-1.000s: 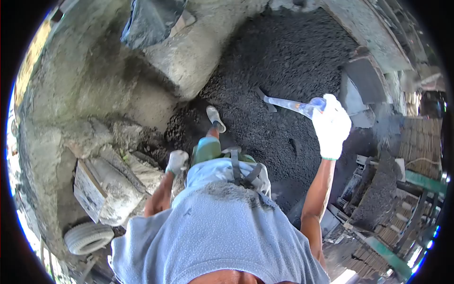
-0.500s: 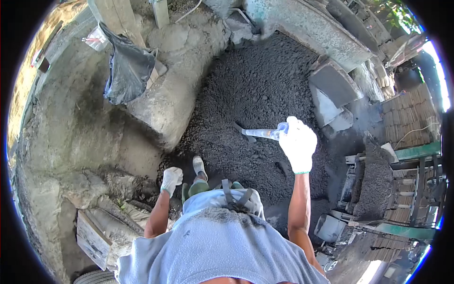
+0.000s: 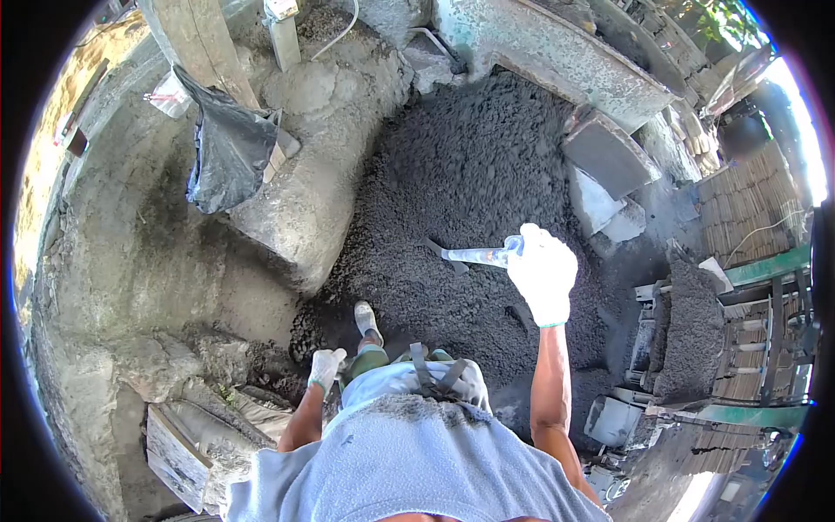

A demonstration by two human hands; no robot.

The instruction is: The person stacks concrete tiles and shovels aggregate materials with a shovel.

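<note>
My right hand, in a bright white glove, is closed around the grip end of a shovel. Its pale bluish handle points left and down, and its dark blade is partly sunk in a broad heap of dark grey, grainy mix. Beside my hip on the left, my gloved left hand hangs with loosely curled fingers and nothing in them. My light-booted foot stands at the heap's near left edge.
A rough concrete block borders the heap on the left, with a black plastic sheet hanging over it. A low wall runs behind. Flat slabs lie at the right, near a mix-covered rack.
My left hand has swung slightly down and right toward my hip. My right hand and the shovel have shifted slightly down and left in view as the camera moved.
</note>
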